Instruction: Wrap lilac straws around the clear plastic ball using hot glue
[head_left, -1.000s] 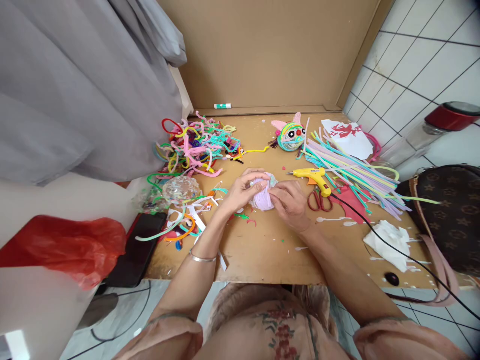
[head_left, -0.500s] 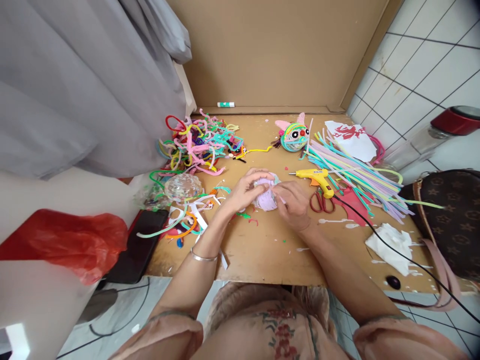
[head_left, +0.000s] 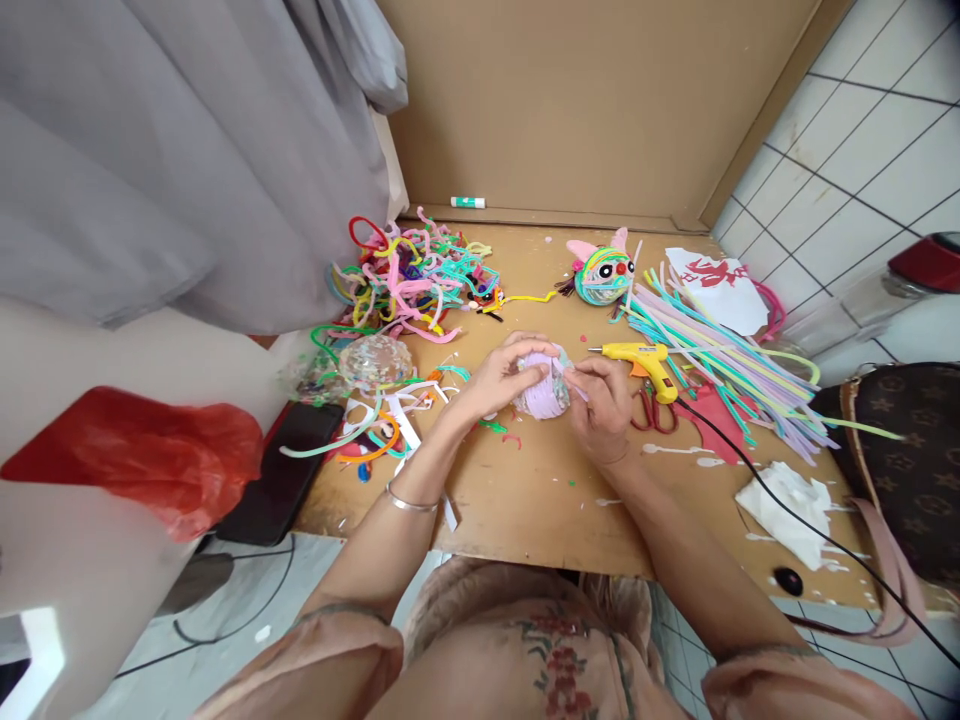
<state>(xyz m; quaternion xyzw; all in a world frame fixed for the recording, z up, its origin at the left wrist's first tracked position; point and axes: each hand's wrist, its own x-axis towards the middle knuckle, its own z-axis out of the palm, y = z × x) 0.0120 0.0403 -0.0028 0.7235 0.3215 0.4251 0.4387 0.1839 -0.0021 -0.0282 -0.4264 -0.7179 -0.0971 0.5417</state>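
A round ball partly covered in lilac pipe cleaner (head_left: 541, 396) is near the middle of the wooden table. My left hand (head_left: 504, 378) holds it from the left, thumb and fingers over its top. At the ball's right side, my right hand (head_left: 602, 408) pinches a lilac strand that runs onto the ball. Some of the ball's surface on the right shows clear and greenish. Just right of my right hand lie a yellow glue gun (head_left: 641, 365) and red-handled scissors (head_left: 655, 410).
Tangled pipe cleaners (head_left: 405, 275) and a clear ball (head_left: 375, 361) lie left. Behind stands a decorated ball with pink ears (head_left: 602, 275). Straight pipe cleaners (head_left: 735, 350), a white tissue (head_left: 787, 510) and a brown bag (head_left: 900, 460) are right. The gun's black cable crosses the right side.
My right hand has drawn slightly away from the ball with the strand, and more of the ball's right side shows. The whole view has shifted a little.
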